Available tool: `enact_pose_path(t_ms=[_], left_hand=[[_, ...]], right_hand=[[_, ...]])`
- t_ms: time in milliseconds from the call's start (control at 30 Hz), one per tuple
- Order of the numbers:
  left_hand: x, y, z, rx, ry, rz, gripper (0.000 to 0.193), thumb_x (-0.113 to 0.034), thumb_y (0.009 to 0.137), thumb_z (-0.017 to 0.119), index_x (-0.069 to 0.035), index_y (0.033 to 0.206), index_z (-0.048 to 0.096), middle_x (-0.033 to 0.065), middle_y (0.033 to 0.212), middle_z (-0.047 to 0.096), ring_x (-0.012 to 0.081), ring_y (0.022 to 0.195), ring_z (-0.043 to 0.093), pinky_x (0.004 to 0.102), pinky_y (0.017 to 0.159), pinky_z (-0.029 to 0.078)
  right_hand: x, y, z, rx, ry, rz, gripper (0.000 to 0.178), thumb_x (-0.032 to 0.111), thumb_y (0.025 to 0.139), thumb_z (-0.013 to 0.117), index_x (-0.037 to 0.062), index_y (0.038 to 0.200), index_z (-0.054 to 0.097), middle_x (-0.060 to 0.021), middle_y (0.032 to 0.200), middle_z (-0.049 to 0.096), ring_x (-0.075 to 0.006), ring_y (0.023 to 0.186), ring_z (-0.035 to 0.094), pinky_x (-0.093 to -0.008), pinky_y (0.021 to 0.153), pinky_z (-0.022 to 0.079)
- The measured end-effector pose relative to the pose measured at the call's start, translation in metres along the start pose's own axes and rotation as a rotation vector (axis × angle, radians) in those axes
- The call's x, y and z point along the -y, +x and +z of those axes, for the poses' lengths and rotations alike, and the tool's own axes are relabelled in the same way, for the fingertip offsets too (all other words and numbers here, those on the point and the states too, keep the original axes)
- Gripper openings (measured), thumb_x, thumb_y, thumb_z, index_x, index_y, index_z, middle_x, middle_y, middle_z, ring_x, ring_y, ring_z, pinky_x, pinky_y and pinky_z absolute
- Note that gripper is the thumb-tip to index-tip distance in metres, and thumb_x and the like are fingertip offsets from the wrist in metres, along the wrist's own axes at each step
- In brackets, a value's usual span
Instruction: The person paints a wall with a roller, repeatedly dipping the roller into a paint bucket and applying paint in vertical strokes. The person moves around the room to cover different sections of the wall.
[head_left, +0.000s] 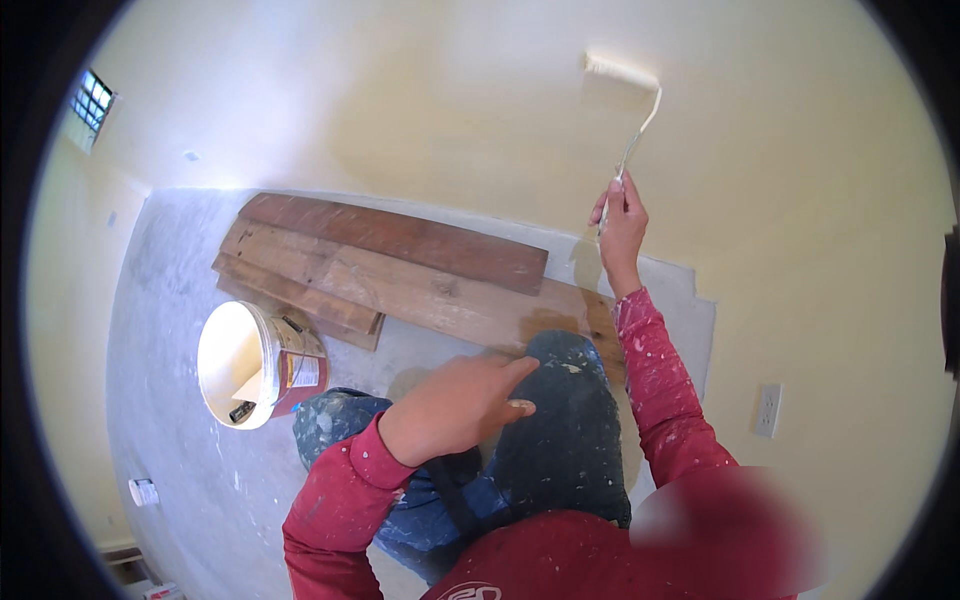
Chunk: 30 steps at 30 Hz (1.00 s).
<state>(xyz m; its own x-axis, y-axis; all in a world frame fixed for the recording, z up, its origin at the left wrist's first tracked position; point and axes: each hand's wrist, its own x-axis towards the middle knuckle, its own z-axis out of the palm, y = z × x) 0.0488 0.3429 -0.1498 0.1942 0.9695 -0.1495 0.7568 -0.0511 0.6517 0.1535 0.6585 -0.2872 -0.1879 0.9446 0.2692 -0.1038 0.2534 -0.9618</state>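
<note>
My right hand (622, 222) grips the handle of a paint roller (622, 74), raised ahead of me at the upper right. The roller's pale, cream-coated sleeve lies against or very close to the yellow wall (450, 110). My left hand (462, 402) hovers over my bent knees, thumb and forefinger apart, with nothing seen in it. Its other fingers are partly hidden. Paint specks dot both red sleeves and my blue trousers.
Several wooden planks (400, 235) lie on the grey floor (170, 300) along the wall's foot. A paint bucket (268, 370) stands left of my knees, with a tool inside. A small white container (144, 491) sits farther left. An outlet (768, 410) is on the right.
</note>
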Motion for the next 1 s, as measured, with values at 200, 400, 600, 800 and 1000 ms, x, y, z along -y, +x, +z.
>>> enact_pose_path(t_ms=[200, 400, 600, 800, 1000], left_hand=[[0.004, 0.0, 0.001, -0.003, 0.007, -0.002, 0.055, -0.032, 0.101, 0.07, 0.001, 0.143, 0.055, 0.026, 0.108, 0.072, 0.0463, 0.101, 0.067, 0.053, 0.087, 0.052], [0.002, 0.0, -0.002, 0.018, 0.019, -0.034, 0.056, -0.032, 0.101, 0.07, 0.001, 0.144, 0.055, 0.0266, 0.109, 0.072, 0.0464, 0.102, 0.068, 0.0528, 0.088, 0.052], [0.001, 0.0, -0.003, 0.015, 0.009, -0.024, 0.056, -0.033, 0.101, 0.07, 0.0, 0.144, 0.055, 0.0271, 0.107, 0.072, 0.0472, 0.101, 0.068, 0.0531, 0.087, 0.053], [-0.004, 0.003, -0.006, 0.046, 0.003, -0.047, 0.056, -0.033, 0.101, 0.07, -0.002, 0.145, 0.055, 0.0281, 0.104, 0.071, 0.048, 0.099, 0.068, 0.0534, 0.086, 0.053], [-0.006, 0.004, -0.004, 0.056, 0.024, -0.051, 0.057, -0.034, 0.101, 0.07, -0.002, 0.146, 0.054, 0.0283, 0.103, 0.071, 0.0482, 0.098, 0.068, 0.0532, 0.086, 0.053]], right_hand=[[-0.108, -0.055, -0.017, 0.008, -0.052, 0.184, 0.043, 0.021, 0.113, 0.051, -0.0008, 0.15, 0.057, -0.0002, 0.072, 0.053, -0.0087, 0.059, 0.052, -0.0281, 0.052, 0.046], [-0.114, -0.086, -0.031, -0.038, -0.028, 0.287, 0.046, 0.025, 0.114, 0.052, -0.0033, 0.151, 0.056, 0.0002, 0.072, 0.053, -0.0083, 0.059, 0.051, -0.0275, 0.051, 0.045], [-0.04, -0.038, -0.048, -0.064, -0.013, 0.035, 0.048, 0.028, 0.115, 0.052, -0.003, 0.151, 0.055, -0.001, 0.075, 0.054, -0.0082, 0.062, 0.052, -0.0265, 0.055, 0.047], [0.015, 0.008, -0.055, -0.081, -0.038, -0.067, 0.045, 0.026, 0.115, 0.05, -0.0027, 0.15, 0.057, -0.0007, 0.073, 0.053, -0.0078, 0.061, 0.051, -0.0266, 0.054, 0.046], [-0.015, -0.005, -0.07, -0.08, -0.059, 0.034, 0.044, 0.025, 0.115, 0.051, -0.0024, 0.15, 0.058, 0.0001, 0.072, 0.052, -0.0075, 0.059, 0.049, -0.026, 0.053, 0.045]])
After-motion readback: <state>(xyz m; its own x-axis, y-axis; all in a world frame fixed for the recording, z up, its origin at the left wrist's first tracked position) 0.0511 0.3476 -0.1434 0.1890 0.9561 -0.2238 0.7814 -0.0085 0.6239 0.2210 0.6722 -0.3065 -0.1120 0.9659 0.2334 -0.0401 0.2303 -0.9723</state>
